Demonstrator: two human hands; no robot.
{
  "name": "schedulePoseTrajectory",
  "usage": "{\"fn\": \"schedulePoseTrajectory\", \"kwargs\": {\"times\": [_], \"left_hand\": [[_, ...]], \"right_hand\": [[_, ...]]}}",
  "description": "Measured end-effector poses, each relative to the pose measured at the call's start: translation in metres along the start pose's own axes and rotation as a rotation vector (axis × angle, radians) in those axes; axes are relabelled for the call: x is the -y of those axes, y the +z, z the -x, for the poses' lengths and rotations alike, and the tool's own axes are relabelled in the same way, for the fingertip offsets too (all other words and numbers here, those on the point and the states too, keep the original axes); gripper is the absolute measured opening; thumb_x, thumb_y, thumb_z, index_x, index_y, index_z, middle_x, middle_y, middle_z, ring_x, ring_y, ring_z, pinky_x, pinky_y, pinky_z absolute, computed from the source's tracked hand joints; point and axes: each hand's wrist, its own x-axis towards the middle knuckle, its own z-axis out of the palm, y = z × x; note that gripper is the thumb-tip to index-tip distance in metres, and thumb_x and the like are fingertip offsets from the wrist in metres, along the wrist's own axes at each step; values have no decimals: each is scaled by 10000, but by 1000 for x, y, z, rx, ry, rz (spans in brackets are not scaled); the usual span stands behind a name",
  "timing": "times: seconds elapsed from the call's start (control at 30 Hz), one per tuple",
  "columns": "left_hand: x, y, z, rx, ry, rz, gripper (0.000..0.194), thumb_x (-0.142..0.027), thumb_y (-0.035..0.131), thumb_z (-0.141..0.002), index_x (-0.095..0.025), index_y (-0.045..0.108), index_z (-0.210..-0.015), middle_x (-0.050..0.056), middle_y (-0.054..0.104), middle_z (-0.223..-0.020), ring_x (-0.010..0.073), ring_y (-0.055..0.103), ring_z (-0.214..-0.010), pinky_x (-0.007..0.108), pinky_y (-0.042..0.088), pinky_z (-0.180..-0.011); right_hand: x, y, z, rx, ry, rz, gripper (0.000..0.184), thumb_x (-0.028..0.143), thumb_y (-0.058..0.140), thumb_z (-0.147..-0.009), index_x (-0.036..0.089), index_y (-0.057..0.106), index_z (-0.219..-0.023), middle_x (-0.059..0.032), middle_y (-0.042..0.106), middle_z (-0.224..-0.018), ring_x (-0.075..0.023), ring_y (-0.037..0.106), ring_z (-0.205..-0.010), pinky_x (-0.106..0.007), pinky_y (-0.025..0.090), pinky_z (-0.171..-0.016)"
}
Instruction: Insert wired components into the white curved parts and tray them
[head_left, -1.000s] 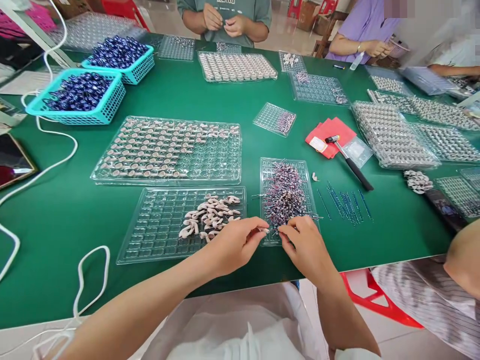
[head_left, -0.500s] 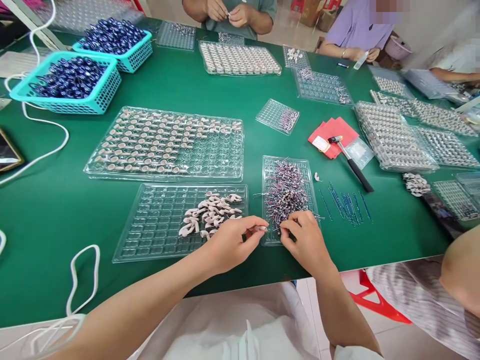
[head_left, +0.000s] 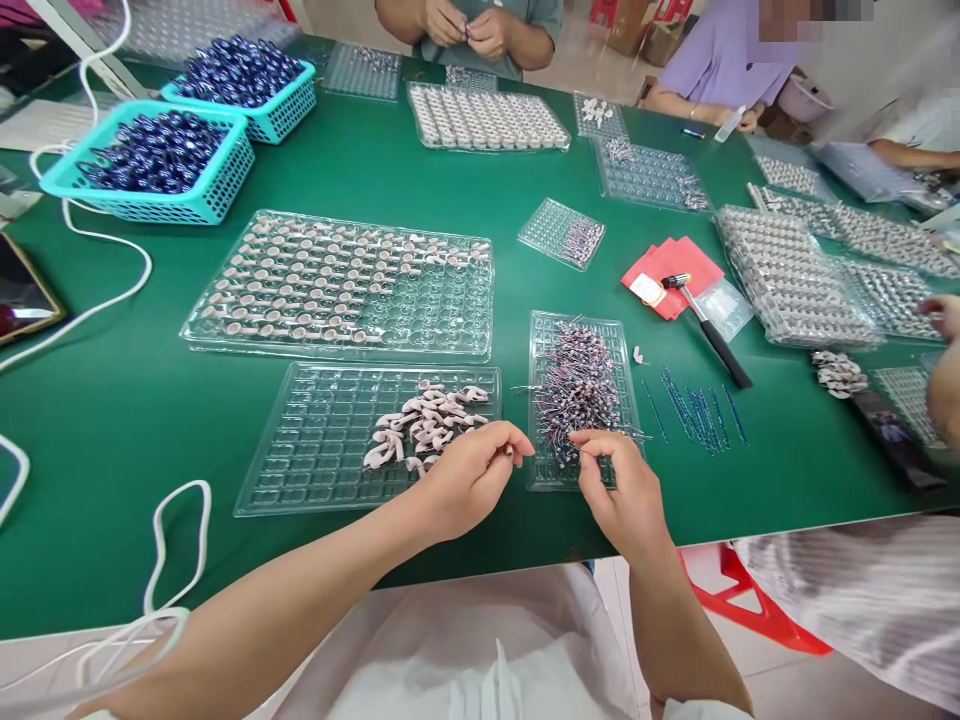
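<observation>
My left hand (head_left: 472, 478) is closed, fingers curled round a small white earbud-like shell (head_left: 508, 450), mostly hidden by the fingers. It is beside a clear compartment tray (head_left: 300, 440) bearing a heap of curved white shells (head_left: 427, 425). My right hand (head_left: 621, 490) pinches a thin wire (head_left: 577, 448), its far end too small to make out. This hand is at the near edge of a smaller clear tray (head_left: 544, 478), where a pile of small wired parts (head_left: 581, 385) in pinkish and dark strands lies.
Behind is a larger clear tray (head_left: 450, 320) partly filled with white shells. Teal baskets (head_left: 225, 190) of shiny blue pieces stand far left. To the right lie blue strips (head_left: 701, 420), a hammer (head_left: 712, 345) and red packets (head_left: 686, 260). Co-workers sit opposite and at right.
My right hand has lifted slightly off the near edge of the pile, its pinch now showing a wire. My left fingers have curled further over the shell. A co-worker's hand has appeared at far right.
</observation>
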Motion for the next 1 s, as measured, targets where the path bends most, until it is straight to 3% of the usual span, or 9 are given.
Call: {"fn": "schedulePoseTrajectory", "kwargs": {"times": [0.13,0.3,0.47,0.6,0.77,1.0], "left_hand": [[-1,-4,1,16,8,5,265,-171,332,-889,-194,596,-900,-3,519,-687,154,483,-618,279,399,-592],[-4,-5,2,24,-16,29,246,-233,353,-930,-192,590,-985,-12,499,-703,151,472,-623,282,397,-604],[-7,-4,2,44,-26,-20,280,-409,590,-894,-199,634,-1074,-11,505,-757,150,485,-669,268,399,-609],[-8,-9,1,175,39,-54,256,-367,701,-845,-211,681,-1047,-12,528,-771,155,512,-727,263,403,-650],[-9,-18,3,205,128,-106,129,-308,631,-917,-223,705,-980,-9,550,-747,145,519,-704,254,395,-646],[-9,-21,4,170,156,-125,167,-332,602,-953,-214,714,-987,7,597,-774,138,531,-699,250,399,-645]], "right_hand": [[2,7,0,26,1,46,99,166,502,-952,244,552,-986,-28,734,-1003,-188,668,-945,-350,471,-850],[6,10,-1,32,-80,146,114,129,507,-939,230,555,-960,-34,733,-1018,-193,670,-961,-393,402,-902],[19,4,4,101,-176,62,142,99,503,-947,232,544,-975,-25,702,-918,-162,632,-825,-352,434,-807],[27,5,7,145,-237,-98,166,90,524,-938,241,541,-1006,-24,663,-905,-156,611,-839,-320,481,-755],[31,8,7,100,-194,-214,231,99,543,-935,258,545,-1102,-29,665,-930,-158,633,-833,-313,526,-730],[37,8,2,113,-128,-221,166,123,551,-939,243,552,-1054,0,656,-855,-125,614,-755,-269,513,-684]]}}
